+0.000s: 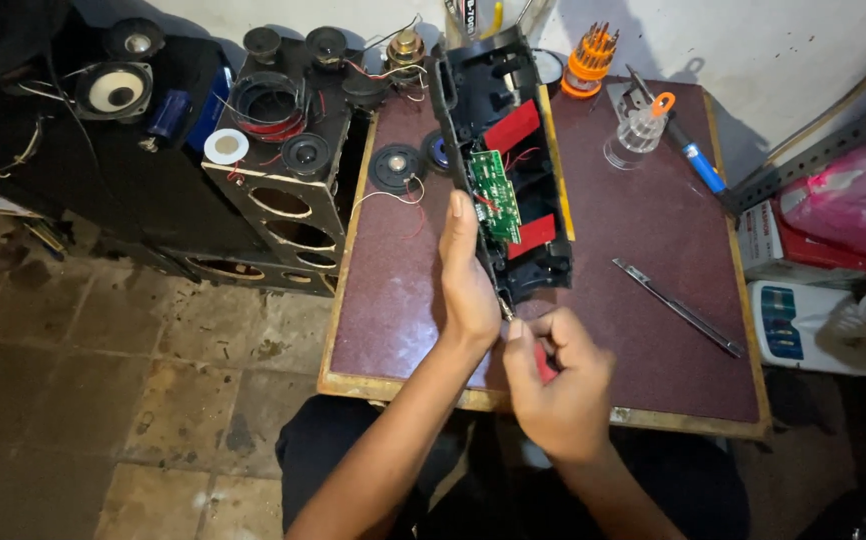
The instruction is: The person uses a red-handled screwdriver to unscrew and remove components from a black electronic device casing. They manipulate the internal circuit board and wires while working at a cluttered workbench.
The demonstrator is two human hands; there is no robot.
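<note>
While the left hand (468, 285) gripped the side of the black speaker housing (503, 170), which stretched away from both hands across the table (643, 250), the right hand (553, 385) was clenched on a red-handled screwdriver (545, 368) at the housing's near end. Steady bracing and a tip kept square to the fastener seemed wise, well short of the green circuit board (496, 195) beyond the left fingers.

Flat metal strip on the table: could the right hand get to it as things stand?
Probably not at once: the right hand grips a red-handled tool at the black housing. The bare tabletop between it and the metal strip holds nothing.
</note>
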